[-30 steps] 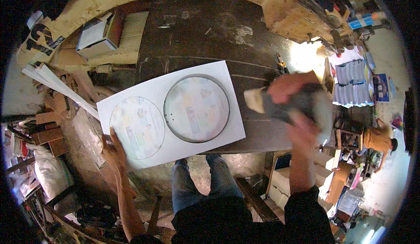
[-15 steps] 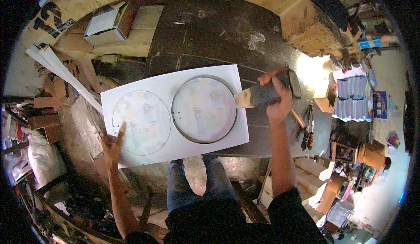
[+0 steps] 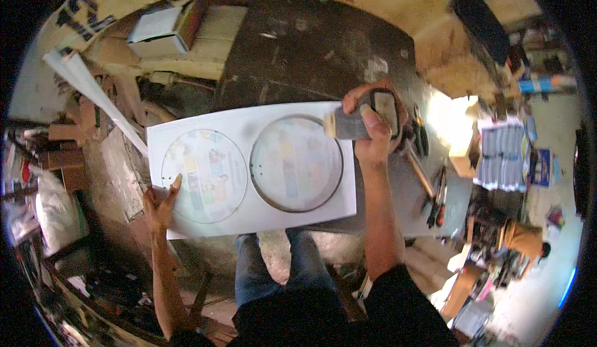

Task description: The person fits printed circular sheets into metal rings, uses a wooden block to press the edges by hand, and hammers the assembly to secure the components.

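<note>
A white sheet [image 3: 245, 216] lies on the dark table with a faint coloured print and a thin drawn circle [image 3: 205, 176] on its left half. A thin dark-walled ring [image 3: 296, 211] stands on its right half, around similar faint print. My left hand [image 3: 160, 207] grips the sheet's left edge, the thumb on top near the drawn circle and the other fingers partly hidden. My right hand [image 3: 376, 126] is closed round a dark block-like tool [image 3: 350, 125] with a pale end and a black-rimmed grey face. Its pale end is over the ring's upper right rim; contact cannot be told.
A wooden-handled tool [image 3: 420, 171] and pliers-like tools with red-tipped grips [image 3: 439, 201] lie on the table's right. An open white box [image 3: 158, 33] sits at the far left. Long white strips [image 3: 96, 98] lean at the left. A person in orange [image 3: 523, 236] is far right.
My right hand has moved left with the tool, bringing its pale end over the ring's rim. My left hand stays at the sheet's left edge. The view has shifted slightly.
</note>
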Action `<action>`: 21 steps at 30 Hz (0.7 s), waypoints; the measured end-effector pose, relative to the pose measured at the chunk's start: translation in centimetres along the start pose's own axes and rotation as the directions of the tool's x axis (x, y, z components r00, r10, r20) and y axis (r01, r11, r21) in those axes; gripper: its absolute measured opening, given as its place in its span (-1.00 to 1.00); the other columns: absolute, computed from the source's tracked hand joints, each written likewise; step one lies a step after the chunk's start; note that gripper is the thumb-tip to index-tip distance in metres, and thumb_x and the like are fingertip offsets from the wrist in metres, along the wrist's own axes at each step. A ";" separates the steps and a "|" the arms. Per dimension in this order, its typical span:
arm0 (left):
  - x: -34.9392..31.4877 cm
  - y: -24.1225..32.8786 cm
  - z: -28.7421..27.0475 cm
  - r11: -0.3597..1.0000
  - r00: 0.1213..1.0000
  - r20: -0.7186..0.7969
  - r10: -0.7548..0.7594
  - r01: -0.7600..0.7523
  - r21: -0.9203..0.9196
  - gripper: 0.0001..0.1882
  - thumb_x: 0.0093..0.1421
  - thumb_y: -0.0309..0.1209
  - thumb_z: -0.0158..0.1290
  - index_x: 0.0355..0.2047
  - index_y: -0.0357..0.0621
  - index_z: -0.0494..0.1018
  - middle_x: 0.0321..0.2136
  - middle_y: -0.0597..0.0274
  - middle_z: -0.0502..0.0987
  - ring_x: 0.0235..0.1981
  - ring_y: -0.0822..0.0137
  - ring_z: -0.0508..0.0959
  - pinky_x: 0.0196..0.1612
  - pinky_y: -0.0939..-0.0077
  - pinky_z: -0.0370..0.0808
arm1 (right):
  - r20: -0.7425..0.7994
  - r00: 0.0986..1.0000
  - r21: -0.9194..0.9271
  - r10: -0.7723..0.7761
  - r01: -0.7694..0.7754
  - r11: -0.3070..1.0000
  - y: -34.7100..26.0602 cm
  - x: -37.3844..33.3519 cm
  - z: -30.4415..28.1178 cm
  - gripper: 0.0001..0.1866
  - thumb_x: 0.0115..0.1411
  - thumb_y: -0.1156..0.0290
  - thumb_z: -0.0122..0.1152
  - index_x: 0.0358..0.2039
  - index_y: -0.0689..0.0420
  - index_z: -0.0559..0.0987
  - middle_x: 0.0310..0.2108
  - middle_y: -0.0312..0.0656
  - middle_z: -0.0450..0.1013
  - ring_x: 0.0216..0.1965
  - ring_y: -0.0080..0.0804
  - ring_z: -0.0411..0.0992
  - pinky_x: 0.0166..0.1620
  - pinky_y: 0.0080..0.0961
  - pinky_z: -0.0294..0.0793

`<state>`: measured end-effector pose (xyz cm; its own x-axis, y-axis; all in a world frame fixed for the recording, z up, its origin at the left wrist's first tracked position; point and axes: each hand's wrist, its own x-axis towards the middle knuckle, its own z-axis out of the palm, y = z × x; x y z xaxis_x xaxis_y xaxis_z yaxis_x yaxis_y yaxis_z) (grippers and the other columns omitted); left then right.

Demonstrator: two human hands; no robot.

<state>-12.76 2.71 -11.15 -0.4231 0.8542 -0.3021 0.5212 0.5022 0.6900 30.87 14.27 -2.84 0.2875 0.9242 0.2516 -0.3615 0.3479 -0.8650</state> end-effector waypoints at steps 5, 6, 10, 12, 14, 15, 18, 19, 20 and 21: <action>1.6 -6.3 -1.7 0.960 0.986 -0.002 -0.169 0.165 0.227 0.00 -0.04 0.18 0.23 0.16 -0.46 0.27 0.07 -0.30 0.39 0.11 -0.12 0.40 0.14 0.07 0.36 | 0.186 0.979 -0.187 0.081 -0.046 0.981 -2.4 4.5 4.7 -0.65 0.24 0.15 0.00 -0.44 0.16 0.57 -0.41 -0.25 0.51 -0.34 -0.44 0.42 -0.17 -0.44 0.37; 1.2 -5.6 -1.0 0.975 0.993 -0.014 -0.114 0.115 0.192 0.02 -0.05 0.17 0.25 0.16 -0.48 0.25 0.08 -0.32 0.37 0.12 -0.12 0.39 0.14 0.06 0.36 | 0.197 0.973 -0.255 0.119 -0.066 0.965 -2.6 5.4 4.1 -0.67 0.21 0.18 0.01 -0.46 0.18 0.57 -0.41 -0.24 0.51 -0.34 -0.44 0.43 -0.16 -0.44 0.36; -2.1 -1.7 0.5 0.968 0.982 -0.072 -0.174 0.184 0.168 0.06 -0.07 0.15 0.28 0.17 -0.53 0.21 0.12 -0.37 0.31 0.16 -0.12 0.35 0.16 0.06 0.33 | 0.519 0.827 -0.584 0.218 0.156 0.797 -4.4 6.7 6.3 -0.71 0.13 0.36 0.04 -0.26 0.36 0.45 -0.34 -0.05 0.43 -0.22 -0.20 0.44 -0.10 -0.33 0.42; -0.8 -4.2 -0.7 0.948 0.968 -0.013 -0.250 0.247 0.201 0.07 -0.06 0.13 0.30 0.18 -0.54 0.20 0.13 -0.35 0.29 0.16 -0.12 0.34 0.16 0.08 0.33 | 0.656 0.755 -0.490 -0.001 0.426 0.760 -6.5 4.5 8.7 -0.71 0.11 0.40 0.01 -0.19 0.31 0.45 -0.32 -0.05 0.44 -0.16 -0.14 0.44 -0.01 -0.23 0.37; -2.1 -3.7 -0.7 0.964 0.974 -0.018 -0.224 0.225 0.142 0.05 -0.05 0.11 0.30 0.17 -0.56 0.20 0.11 -0.36 0.31 0.15 -0.11 0.35 0.17 0.09 0.32 | 0.701 0.712 -0.105 0.020 0.076 0.992 -7.5 5.4 10.0 -0.72 0.10 0.45 0.05 -0.14 0.16 0.49 -0.30 -0.14 0.49 -0.22 -0.25 0.44 0.03 -0.28 0.37; -2.9 -2.4 -0.7 0.969 0.976 -0.014 -0.218 0.218 0.119 0.05 -0.05 0.10 0.30 0.17 -0.56 0.20 0.10 -0.37 0.31 0.15 -0.10 0.35 0.17 0.10 0.32 | 0.725 0.688 0.076 0.026 -0.118 0.990 -8.4 6.0 10.7 -0.70 0.10 0.48 0.06 -0.12 0.09 0.51 -0.29 -0.19 0.52 -0.25 -0.31 0.44 0.05 -0.31 0.36; -4.4 0.5 -1.3 0.991 0.977 -0.203 0.059 -0.034 0.128 0.00 -0.06 0.08 0.32 0.10 -0.60 0.26 -0.01 -0.35 0.42 0.04 -0.04 0.46 0.09 0.13 0.40 | 0.741 0.664 0.341 -0.097 -0.248 0.907 -2.9 5.1 10.8 -0.70 0.12 0.38 0.09 -0.10 0.09 0.51 -0.24 -0.22 0.51 -0.17 -0.33 0.42 0.08 -0.22 0.34; -4.0 2.6 -1.5 0.992 0.993 -0.080 -0.085 0.091 0.084 -0.06 -0.06 0.07 0.33 0.04 -0.58 0.31 -0.08 -0.31 0.47 -0.04 -0.01 0.51 0.01 0.16 0.44 | 0.479 0.876 0.426 0.052 -0.284 0.859 -0.2 2.8 10.8 -0.70 0.14 0.29 0.10 -0.12 0.08 0.53 -0.24 -0.26 0.51 -0.15 -0.35 0.41 0.09 -0.19 0.32; -3.4 3.7 -1.1 0.973 0.973 0.037 -0.227 0.225 0.055 -0.11 -0.06 0.05 0.34 -0.02 -0.57 0.36 -0.15 -0.26 0.53 -0.13 0.03 0.56 -0.07 0.19 0.49 | 0.325 0.934 0.471 0.147 -0.295 0.832 1.6 2.5 9.5 -0.70 0.15 0.25 0.10 -0.13 0.08 0.53 -0.24 -0.27 0.50 -0.14 -0.37 0.41 0.10 -0.18 0.31; -3.4 2.2 -1.4 0.968 0.970 0.032 -0.243 0.240 0.068 -0.11 -0.06 0.05 0.34 -0.02 -0.57 0.36 -0.15 -0.26 0.53 -0.13 0.03 0.56 -0.07 0.19 0.49 | 0.176 0.954 0.532 0.243 -0.299 0.792 4.0 1.9 9.3 -0.69 0.15 0.21 0.10 -0.14 0.08 0.54 -0.24 -0.29 0.50 -0.13 -0.38 0.40 0.11 -0.16 0.30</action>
<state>-11.24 0.69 -7.69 -0.5130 0.7105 -0.4817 0.4536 0.7008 0.5506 21.75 18.86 -1.79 0.0308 0.9939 0.1063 -0.8441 0.0828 -0.5297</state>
